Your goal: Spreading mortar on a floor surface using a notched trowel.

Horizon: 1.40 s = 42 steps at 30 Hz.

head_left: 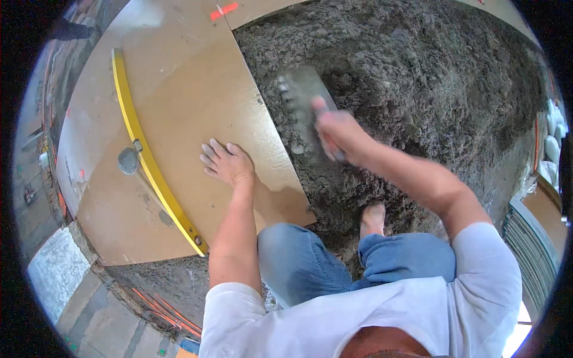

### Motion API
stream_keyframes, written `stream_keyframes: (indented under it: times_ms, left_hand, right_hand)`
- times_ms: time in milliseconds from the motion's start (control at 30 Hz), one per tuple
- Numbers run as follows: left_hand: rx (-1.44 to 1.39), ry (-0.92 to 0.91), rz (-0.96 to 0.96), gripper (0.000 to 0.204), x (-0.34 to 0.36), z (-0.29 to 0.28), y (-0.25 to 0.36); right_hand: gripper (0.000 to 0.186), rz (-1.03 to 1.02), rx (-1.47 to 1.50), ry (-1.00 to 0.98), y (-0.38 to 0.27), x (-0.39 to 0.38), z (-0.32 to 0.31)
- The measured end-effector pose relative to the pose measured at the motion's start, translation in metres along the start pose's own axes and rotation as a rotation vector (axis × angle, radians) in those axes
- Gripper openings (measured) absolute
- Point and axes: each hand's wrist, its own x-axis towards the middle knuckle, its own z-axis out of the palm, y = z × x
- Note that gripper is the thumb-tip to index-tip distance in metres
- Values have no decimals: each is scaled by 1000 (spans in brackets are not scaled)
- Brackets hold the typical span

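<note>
My left hand (230, 165), fingers spread, lies palm down on a tan tile (185, 101); my right hand (343, 134) is wrapped around the handle of a trowel (308, 86), its blade over grey mortar (412, 71) beside the tile's edge. A yellow level (132, 125) lies on the tile, leftward.

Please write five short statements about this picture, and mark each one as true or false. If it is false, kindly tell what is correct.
1. The left hand rests on a tan tile. True.
2. The right hand has no tool. False: it grips a trowel.
3. The yellow level is to the right of the trowel. False: it is to the left of the left hand.
4. A boot stands on the rough grey ground. False: a bare foot shows there.
5. The shirt is white and the trousers are blue. True.
</note>
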Motion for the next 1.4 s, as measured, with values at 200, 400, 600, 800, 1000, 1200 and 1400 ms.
stream_keyframes:
  times_ms: [200, 400, 600, 800, 1000, 1200, 1400]
  left_hand:
    - [33, -12, 23, 51, -5, 1, 0]
    - [19, 10, 31, 52, -5, 4, 1]
    - [52, 19, 29, 51, -6, 4, -3]
    - [15, -25, 20, 52, -4, -3, 3]
    - [42, -9, 20, 51, -4, 2, -3]
    - [94, 22, 51, 51, -2, 5, -6]
    - [11, 0, 41, 51, -7, 0, -1]
  right_hand:
    - [28, -169, -75, 274, -18, 149, 32]
    - [19, -277, -52, 180, -2, 120, 12]
    - [16, -253, 89, 79, 3, 31, -3]
    - [11, -43, 1035, -206, -4, -71, -88]
    - [11, 44, -408, 352, -27, -221, -101]
    - [64, 205, -938, 477, -36, -153, -112]
    - [36, 35, -820, 409, -38, -21, -112]
